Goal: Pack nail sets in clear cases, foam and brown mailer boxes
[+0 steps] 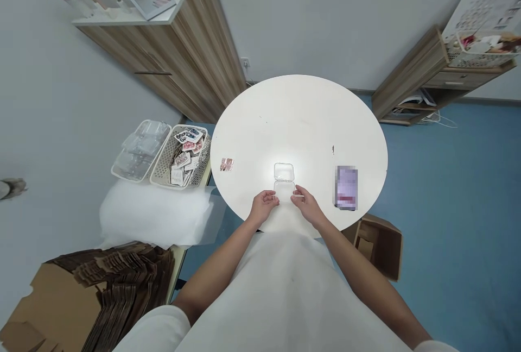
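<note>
A small clear plastic box (284, 190) lies near the front edge of the round white table, its hinged lid (284, 171) folded back away from me. My left hand (264, 204) grips the box's left side between thumb and fingers. On the opposite side, my right hand (306, 203) pinches the right edge the same way. Nothing can be made out inside the box. A small set of pinkish patterned pieces (227, 164) lies to the left on the tabletop.
A phone-like purple item (346, 188), partly pixelated, lies right on the table (301, 107). Leftward stand a basket of printed cards (158, 171), a bin of clear boxes (118, 170), white foam wrap (154, 213) and stacked cardboard (130, 281). An open carton (393, 251) sits below right.
</note>
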The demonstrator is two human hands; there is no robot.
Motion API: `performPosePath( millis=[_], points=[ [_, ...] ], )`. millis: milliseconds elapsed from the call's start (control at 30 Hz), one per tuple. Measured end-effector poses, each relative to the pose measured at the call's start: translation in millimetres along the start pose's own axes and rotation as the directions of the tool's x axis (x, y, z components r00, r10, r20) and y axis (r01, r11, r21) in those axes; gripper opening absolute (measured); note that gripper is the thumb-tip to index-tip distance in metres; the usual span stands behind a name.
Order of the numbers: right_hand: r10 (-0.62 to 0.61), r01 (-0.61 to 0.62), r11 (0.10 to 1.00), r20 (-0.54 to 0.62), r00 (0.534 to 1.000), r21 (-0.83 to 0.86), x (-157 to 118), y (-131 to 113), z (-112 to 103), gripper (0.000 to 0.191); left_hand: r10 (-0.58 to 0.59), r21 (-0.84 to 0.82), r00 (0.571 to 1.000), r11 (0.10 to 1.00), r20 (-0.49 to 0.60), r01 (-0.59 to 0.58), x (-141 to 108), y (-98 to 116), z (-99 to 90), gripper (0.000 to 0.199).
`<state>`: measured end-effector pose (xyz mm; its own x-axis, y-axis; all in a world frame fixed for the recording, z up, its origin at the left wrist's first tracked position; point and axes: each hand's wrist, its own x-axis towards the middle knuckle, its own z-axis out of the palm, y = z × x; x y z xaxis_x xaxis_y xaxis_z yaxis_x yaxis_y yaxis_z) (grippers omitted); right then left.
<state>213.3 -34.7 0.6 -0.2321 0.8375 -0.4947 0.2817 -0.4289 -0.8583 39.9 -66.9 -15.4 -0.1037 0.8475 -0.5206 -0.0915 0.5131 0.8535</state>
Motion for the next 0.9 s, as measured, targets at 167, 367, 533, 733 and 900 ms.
performPosePath(
  millis=[167, 367, 533, 733, 900],
  points=[
    [0.042, -0.044, 0.997, -0.029, 0.999, -0.069, -4, 21, 14, 0.059, -0.020, 0.075, 1.000, 0.997, -0.023, 0.022, 10, -17, 1.1, 0.043],
    [0.028, -0.048, 0.979, -0.103, 0.994, -0.199, 8, 34, 25, 0.055, 0.033, 0.216, 0.998, 0.976, -0.062, -0.019, 20, -30, 3.9, 0.034],
    [0.024, -0.048, 0.980, -0.125, 0.992, -0.191, 16, 41, 29, 0.053, 0.088, 0.375, 0.988, 0.926, -0.127, -0.035, 24, -29, 5.8, 0.038],
    [0.110, -0.120, 0.991, -0.144, 0.983, -0.056, 10, 42, 32, 0.057, 0.005, 0.348, 0.995, 0.937, -0.103, 0.031, 23, -30, 4.0, 0.044],
    [0.088, -0.084, 0.996, -0.146, 0.985, 0.038, 15, 34, 32, 0.050, -0.037, 0.286, 0.992, 0.955, -0.124, 0.072, 28, -27, 6.0, 0.040]
  ],
)
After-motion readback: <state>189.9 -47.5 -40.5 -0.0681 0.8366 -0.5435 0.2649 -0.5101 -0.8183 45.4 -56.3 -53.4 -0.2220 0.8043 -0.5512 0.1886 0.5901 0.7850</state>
